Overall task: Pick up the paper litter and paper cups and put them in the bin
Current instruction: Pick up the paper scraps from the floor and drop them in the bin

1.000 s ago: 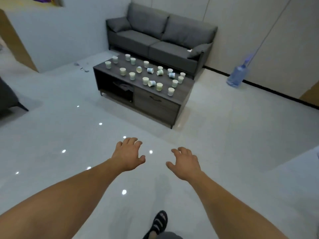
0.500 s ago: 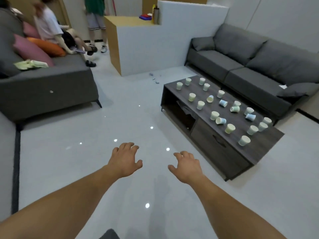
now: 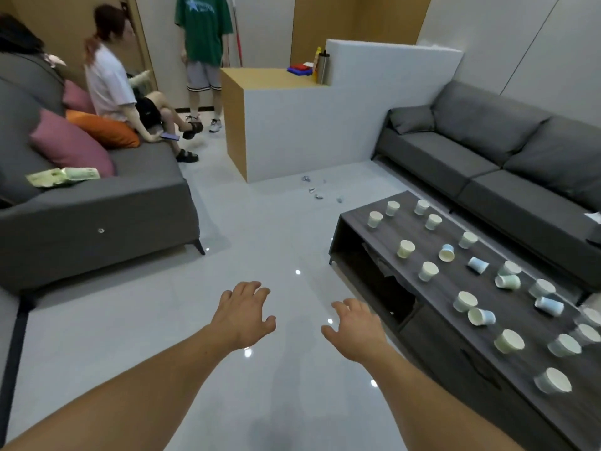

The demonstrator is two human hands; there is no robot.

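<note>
Head view: the left hand (image 3: 242,315) and right hand (image 3: 356,330) are held out empty, fingers loosely spread, while the paper cups (image 3: 465,301) are scattered on the coffee table (image 3: 452,281) to the right, nearer the right hand, and paper litter (image 3: 317,192) is seen farther ahead on the floor (image 3: 260,229).

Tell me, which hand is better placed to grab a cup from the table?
The right hand, probably. It is open, empty and on the side of the table where the cups stand; the left hand, also open and empty, is farther away over the floor.
</note>
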